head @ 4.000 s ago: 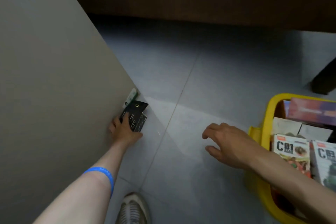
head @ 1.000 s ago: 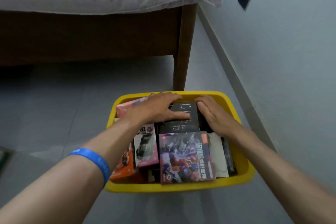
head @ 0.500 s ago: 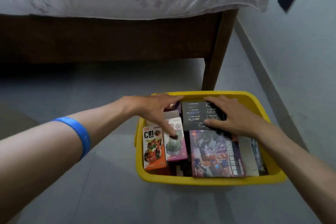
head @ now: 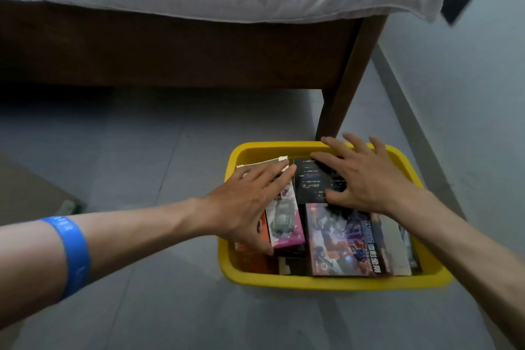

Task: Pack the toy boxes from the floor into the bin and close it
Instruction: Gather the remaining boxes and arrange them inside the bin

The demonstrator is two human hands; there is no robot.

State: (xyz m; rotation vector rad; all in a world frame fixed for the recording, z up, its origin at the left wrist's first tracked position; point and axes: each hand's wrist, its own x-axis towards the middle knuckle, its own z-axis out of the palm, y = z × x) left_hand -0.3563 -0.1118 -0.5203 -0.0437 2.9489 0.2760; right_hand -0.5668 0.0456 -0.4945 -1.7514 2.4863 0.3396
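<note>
Pressing: both hands lie flat on the toy boxes packed in the yellow plastic bin (head: 335, 283), which sits on the grey tiled floor beside the dark wooden bed leg (head: 345, 79).
Left hand: the left hand (head: 244, 204), on the arm with the blue wristband (head: 71, 253), has straight fingers laid together, resting on the pink-edged carton (head: 284, 224) and the pale box just past its fingertips; it grips nothing.
Right hand: the right hand (head: 366, 182) is spread wide, palm down, covering the flat black printed box (head: 311, 182); the fingertips reach to the bin's far rim, the thumb lies on the box's near edge. It curls round nothing.
Black box: directly under the right fingers and just right of the left fingertips; its long axis runs away from the wrist toward the far rim. The right hand is the nearer.
Purple box: the large purple robot-picture box (head: 343, 239) lies behind the right palm, toward the wrist, flat on top of the stack.
Orange carton: the orange carton (head: 255, 260) sits under the left thumb, mostly hidden.
Lid: none visible.
Judgement: packing looks nearly finished; the likely next move is pushing the black box down level with the rim, which falls to the right fingers.
</note>
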